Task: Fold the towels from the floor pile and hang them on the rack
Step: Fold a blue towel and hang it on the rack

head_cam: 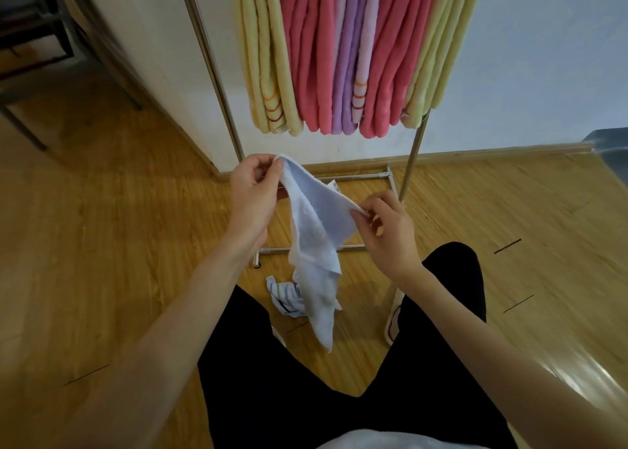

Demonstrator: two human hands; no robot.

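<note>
A pale blue towel [317, 231] hangs in front of me, held up by two corners. My left hand [255, 183] pinches its upper left corner, and my right hand [384, 224] pinches the other corner lower to the right. The towel's loose end dangles down between my legs. On the floor behind it lies one more crumpled towel [283, 294], white with stripes. The metal rack [413, 163] stands ahead, carrying several folded towels: yellow [268, 74], pink [312, 57] and purple [346, 67].
The rack's base bars [353, 176] rest on the wooden floor [119, 227] by the white wall. A dark table frame [30, 67] stands at the far left. A grey-blue object [611, 152] sits at the right edge. My black trousers [356, 414] fill the bottom.
</note>
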